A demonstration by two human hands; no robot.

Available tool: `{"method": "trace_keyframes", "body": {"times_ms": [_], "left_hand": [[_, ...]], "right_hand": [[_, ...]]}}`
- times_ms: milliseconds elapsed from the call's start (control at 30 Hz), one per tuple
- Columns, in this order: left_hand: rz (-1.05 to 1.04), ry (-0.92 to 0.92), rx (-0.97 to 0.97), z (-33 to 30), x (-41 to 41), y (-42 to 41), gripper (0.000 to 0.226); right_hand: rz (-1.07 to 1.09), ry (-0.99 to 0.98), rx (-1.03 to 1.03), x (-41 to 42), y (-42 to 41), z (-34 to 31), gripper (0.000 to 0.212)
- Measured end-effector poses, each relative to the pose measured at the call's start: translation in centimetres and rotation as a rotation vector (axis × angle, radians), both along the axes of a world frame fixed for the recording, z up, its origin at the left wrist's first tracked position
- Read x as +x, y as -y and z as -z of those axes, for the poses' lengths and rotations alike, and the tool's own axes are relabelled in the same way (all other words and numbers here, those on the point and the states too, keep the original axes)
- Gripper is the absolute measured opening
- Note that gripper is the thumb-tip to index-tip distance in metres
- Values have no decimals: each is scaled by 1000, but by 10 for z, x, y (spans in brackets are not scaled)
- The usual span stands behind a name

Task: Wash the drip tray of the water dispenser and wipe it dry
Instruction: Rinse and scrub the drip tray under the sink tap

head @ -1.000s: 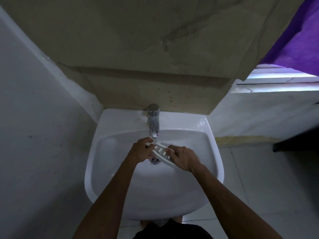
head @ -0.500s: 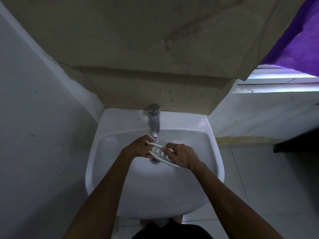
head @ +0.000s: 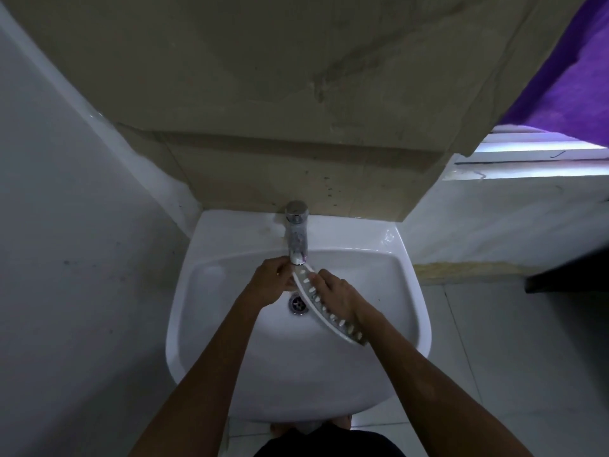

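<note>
Drip tray held over the sink

The drip tray (head: 324, 308) is a long, narrow white grille with rows of oval slots. It runs slantwise, its far end pinched in the left hand (head: 272, 285), its middle under the right hand's (head: 336, 300) fingers, its near end jutting free past the right wrist.

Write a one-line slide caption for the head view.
Both hands, left hand and right hand, hold a slotted drip tray under the tap over a white sink.

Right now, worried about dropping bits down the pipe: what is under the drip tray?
Under the drip tray, the white sink and its round metal drain show beside its left edge. The right hand covers the rest.
</note>
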State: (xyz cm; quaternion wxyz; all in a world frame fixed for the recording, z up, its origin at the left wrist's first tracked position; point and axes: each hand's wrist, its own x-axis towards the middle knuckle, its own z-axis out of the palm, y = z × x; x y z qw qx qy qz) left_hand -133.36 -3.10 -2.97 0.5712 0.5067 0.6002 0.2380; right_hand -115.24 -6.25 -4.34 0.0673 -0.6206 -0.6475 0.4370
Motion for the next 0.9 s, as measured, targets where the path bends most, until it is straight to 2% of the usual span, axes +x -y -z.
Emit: {"method": "trace_keyframes", "body": {"times_ms": [67,133,267,467,667,767,900], "left_hand": [[-95,111,-5,2,2,6,24],[-169,147,-29,4,5,11,25],[-135,99,-56,12,4,14,22],[-93,-12,7,17,1,14,22],[-60,-22,-115,23,0,25,33],[-51,-46,-38,24,-4,26,38],[-83,-77,19,22,-3,26,37]], "right_hand": [[98,-79,-38,-3,1,2,47],[134,-127,-63,-5,1,5,48],[164,-231,-110,-8,2,7,40],[207,-286,-204,-15,0,-4,51],[308,-407,-313,-24,-1,-11,55],[304,-452,-332,-25,-3,-10,51],[315,-502,-262,-22,-6,-9,49]]}}
